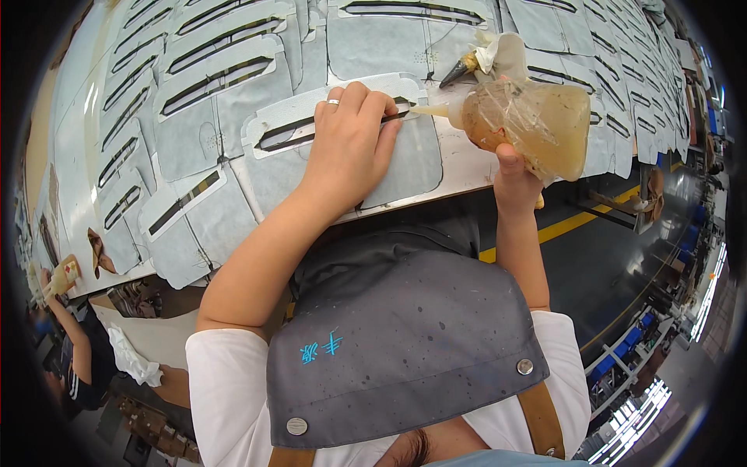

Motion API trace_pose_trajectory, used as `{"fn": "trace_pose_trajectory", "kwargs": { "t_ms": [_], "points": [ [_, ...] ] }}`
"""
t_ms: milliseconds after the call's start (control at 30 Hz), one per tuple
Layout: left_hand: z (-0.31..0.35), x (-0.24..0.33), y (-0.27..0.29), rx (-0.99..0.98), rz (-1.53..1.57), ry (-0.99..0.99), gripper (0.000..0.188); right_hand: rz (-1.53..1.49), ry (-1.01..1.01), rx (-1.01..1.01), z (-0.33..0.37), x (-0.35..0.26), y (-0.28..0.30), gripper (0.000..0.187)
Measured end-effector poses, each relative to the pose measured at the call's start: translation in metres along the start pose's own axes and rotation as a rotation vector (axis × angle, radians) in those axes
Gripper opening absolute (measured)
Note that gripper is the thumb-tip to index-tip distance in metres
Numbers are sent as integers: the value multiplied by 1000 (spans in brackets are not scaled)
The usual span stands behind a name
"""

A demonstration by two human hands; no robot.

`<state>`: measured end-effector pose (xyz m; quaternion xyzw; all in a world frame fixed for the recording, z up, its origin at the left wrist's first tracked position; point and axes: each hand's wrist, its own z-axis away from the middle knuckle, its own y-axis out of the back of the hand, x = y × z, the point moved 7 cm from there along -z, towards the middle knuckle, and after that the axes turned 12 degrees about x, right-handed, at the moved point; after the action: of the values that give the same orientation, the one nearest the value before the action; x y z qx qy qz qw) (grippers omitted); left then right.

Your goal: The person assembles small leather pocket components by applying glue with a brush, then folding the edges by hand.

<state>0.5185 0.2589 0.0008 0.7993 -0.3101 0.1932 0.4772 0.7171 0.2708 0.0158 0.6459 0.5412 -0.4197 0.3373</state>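
The person wears a white short-sleeved shirt (pixel 226 373), its sleeves ending above the elbows and leaving both forearms bare. Over it lies a dark grey apron (pixel 397 342) whose cloth is dotted with small dark specks and pale spots. A small bright blue mark (pixel 321 348) is stitched near the bib's upper left. Two round silver rivets (pixel 525 366) fasten the bib's corners to tan-brown straps (pixel 545 420) that run over the shoulders. A plain silver ring (pixel 333 101) sits on one finger of the left hand (pixel 350 140).
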Motion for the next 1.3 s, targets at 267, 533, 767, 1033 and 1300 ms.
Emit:
{"fn": "trace_pose_trajectory", "kwargs": {
  "t_ms": [267,533,767,1033,1300],
  "points": [
    [-1,0,1,0,8,24,15,43,87,-53,-9,-3,-12,81],
    [-1,0,1,9,12,29,14,123,114,-106,-8,-5,-11,80],
    [0,1,1,22,12,12,14,-276,-466,110,-20,22,10,75],
    [-1,2,2,27,16,14,15,111,-4,37,-16,-4,-4,68],
    [0,2,1,31,11,16,15,96,176,-59,-15,-7,-14,65]
  ]
}}
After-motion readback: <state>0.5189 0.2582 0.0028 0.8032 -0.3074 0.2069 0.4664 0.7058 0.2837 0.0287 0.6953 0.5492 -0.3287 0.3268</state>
